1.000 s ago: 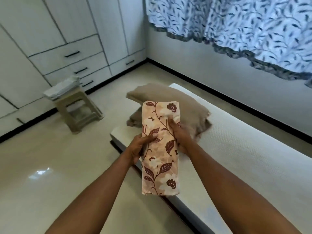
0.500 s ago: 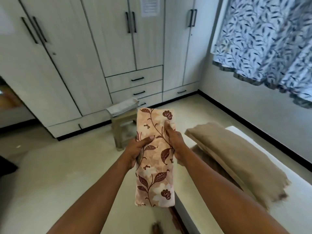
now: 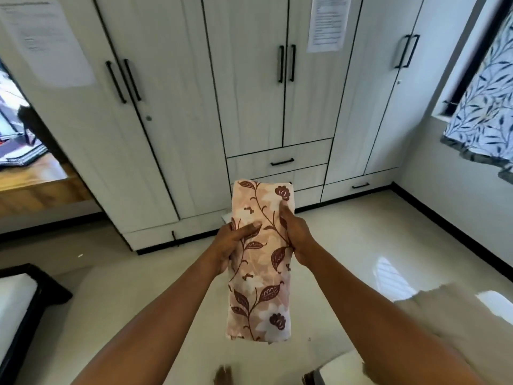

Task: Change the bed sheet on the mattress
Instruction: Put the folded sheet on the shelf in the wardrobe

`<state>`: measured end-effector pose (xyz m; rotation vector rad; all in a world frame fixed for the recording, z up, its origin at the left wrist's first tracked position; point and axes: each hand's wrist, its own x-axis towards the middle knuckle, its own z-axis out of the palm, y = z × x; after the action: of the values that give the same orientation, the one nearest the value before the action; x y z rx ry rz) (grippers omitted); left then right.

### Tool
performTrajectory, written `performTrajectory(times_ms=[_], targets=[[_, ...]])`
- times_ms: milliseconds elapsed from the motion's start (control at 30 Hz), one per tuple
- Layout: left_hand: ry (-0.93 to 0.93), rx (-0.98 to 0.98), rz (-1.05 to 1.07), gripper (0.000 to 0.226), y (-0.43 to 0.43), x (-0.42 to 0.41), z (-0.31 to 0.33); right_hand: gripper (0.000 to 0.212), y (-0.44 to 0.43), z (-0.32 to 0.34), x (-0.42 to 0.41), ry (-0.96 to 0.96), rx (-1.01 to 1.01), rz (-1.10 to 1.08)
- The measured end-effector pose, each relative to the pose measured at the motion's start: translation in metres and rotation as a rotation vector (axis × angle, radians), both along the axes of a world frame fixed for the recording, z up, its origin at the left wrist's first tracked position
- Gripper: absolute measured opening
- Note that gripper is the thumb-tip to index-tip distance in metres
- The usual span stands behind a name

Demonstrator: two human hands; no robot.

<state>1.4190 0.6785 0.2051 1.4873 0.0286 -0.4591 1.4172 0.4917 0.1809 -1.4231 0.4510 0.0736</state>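
Note:
A folded sheet (image 3: 261,298), pink with brown leaves and flowers, hangs upright in front of me. My left hand (image 3: 231,245) grips its left edge, thumb across the front. My right hand (image 3: 295,234) grips the right edge a little higher, fingers curled behind. The brown pillow (image 3: 455,315) lies blurred at the lower right, and a corner of the white mattress (image 3: 341,366) shows at the bottom edge beneath my right arm.
A white wardrobe (image 3: 249,107) with black handles and drawers fills the wall ahead. A patterned blue curtain (image 3: 483,112) hangs at the right. Another bed's dark frame (image 3: 33,304) sits at the lower left. Glossy floor (image 3: 388,245) lies between. My toes (image 3: 222,375) show at the bottom.
My view has swung left and up, away from the mattress toward the wardrobe. Both hands keep the same hold on the folded sheet. The stool has gone out of sight behind the sheet.

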Motion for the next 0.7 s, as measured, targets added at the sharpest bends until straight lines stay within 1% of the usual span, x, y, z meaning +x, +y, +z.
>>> performTrajectory(times_ms=[67, 167, 300, 400, 467, 567, 633, 700], targets=[[-0.002, -0.003, -0.025, 0.050, -0.010, 0.054, -0.008, 0.084, -0.011, 0.002, 0.041, 0.002, -0.043, -0.030], [-0.008, 0.021, -0.099, 0.053, -0.034, 0.130, -0.014, 0.058, -0.034, 0.009, 0.089, -0.014, -0.127, -0.090], [-0.034, 0.080, -0.243, 0.045, -0.091, 0.215, 0.000, 0.053, -0.082, 0.029, 0.135, 0.016, -0.201, -0.240], [-0.087, 0.119, -0.359, 0.041, -0.147, 0.271, 0.012, 0.039, -0.126, 0.042, 0.156, -0.004, -0.243, -0.355], [-0.115, 0.122, -0.421, 0.038, -0.188, 0.298, 0.018, 0.040, -0.160, 0.046, 0.166, -0.006, -0.278, -0.405], [-0.140, 0.130, -0.473, 0.034, -0.255, 0.335, 0.021, 0.049, -0.221, 0.043, 0.186, 0.008, -0.276, -0.531], [-0.158, 0.130, -0.487, 0.037, -0.301, 0.356, 0.017, 0.051, -0.262, 0.041, 0.199, 0.027, -0.275, -0.606], [-0.169, 0.142, -0.494, 0.043, -0.351, 0.378, 0.013, 0.050, -0.309, 0.036, 0.218, 0.029, -0.282, -0.637]])
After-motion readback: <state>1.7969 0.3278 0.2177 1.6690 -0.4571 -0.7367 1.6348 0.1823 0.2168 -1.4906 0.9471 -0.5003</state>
